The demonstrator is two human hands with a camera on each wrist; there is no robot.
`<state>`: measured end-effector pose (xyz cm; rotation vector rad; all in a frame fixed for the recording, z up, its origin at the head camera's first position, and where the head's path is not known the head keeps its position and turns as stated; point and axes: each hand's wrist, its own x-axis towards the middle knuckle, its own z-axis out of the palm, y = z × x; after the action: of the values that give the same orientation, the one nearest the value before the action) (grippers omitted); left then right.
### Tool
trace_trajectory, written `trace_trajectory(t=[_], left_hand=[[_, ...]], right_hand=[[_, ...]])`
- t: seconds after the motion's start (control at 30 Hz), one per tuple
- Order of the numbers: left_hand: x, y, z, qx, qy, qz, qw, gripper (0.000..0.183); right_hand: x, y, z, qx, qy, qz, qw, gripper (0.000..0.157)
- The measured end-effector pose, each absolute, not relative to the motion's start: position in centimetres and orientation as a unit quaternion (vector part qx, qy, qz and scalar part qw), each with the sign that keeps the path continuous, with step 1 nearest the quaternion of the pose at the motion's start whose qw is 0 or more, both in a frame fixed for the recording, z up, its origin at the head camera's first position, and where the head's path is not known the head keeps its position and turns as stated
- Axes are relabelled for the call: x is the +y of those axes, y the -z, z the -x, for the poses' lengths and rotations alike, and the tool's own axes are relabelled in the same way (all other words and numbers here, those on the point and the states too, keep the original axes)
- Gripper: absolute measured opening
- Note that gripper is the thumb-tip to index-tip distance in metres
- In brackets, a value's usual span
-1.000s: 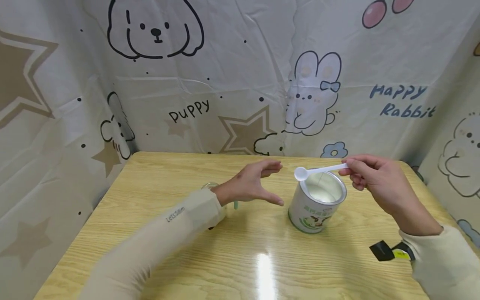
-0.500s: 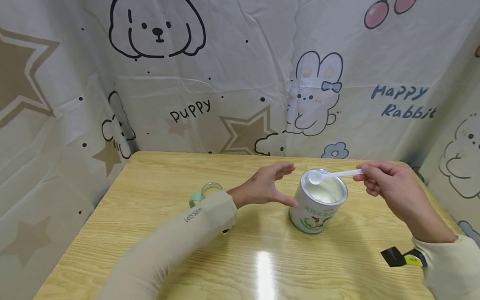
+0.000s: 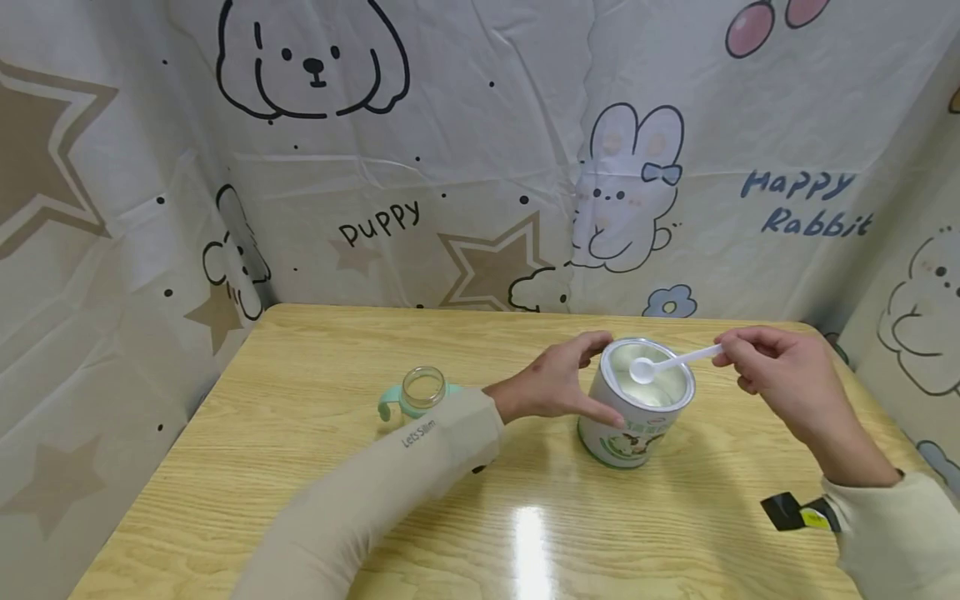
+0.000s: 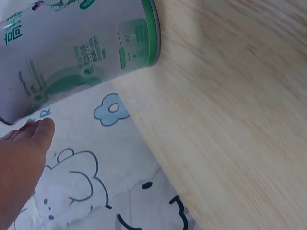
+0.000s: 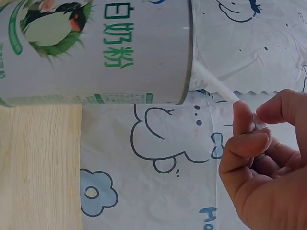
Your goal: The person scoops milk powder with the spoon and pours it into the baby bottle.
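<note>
Tabletop (image 3: 622, 542): left grip (image 3: 557, 380) wide, empty, now nearer can (image 3: 633, 437); right grip (image 3: 783, 383) tight on scoop (image 3: 671, 362)

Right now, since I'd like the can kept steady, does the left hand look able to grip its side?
Probably yes: the left hand is beside the can, spread open, with nothing visible between them; the scoop is at the can's mouth.
</note>
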<state>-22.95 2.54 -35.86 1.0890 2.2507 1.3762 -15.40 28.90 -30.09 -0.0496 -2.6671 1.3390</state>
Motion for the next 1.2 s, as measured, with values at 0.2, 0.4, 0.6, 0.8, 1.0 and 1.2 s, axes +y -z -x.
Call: trace_trajectory(t=[0.2,0.4,0.6,0.8,1.0,1.2], left_hand=[[3.6,36.3,22.9,0.776,-0.484,-0.379,0.139,0.105],[4.2,36.4,22.7,0.803,-0.468,-0.342,0.140,0.114],[4.3,36.5,22.8,0.801,-0.471,-0.342,0.142,0.110],[4.5,36.5,23.0,0.793,-0.476,-0.351,0.147,0.106],[4.6,36.5,23.0,0.793,-0.474,-0.352,0.149,0.104],[4.6,36.6,23.0,0.797,-0.471,-0.347,0.152,0.105]], right_hand=[[28.2,30.6,15.5,-0.928,-0.358,-0.020,0.100,0.033],[27.4,31.0,15.9,-0.947,-0.292,-0.080,0.108,0.026],[27.1,31.6,16.2,-0.946,-0.241,-0.151,0.154,0.011],[27.4,31.0,16.6,-0.940,-0.203,-0.242,0.126,0.012],[27.4,29.7,16.6,-0.938,-0.207,-0.277,0.007,0.011],[27.3,29.8,16.7,-0.920,-0.269,-0.285,-0.007,0.009]])
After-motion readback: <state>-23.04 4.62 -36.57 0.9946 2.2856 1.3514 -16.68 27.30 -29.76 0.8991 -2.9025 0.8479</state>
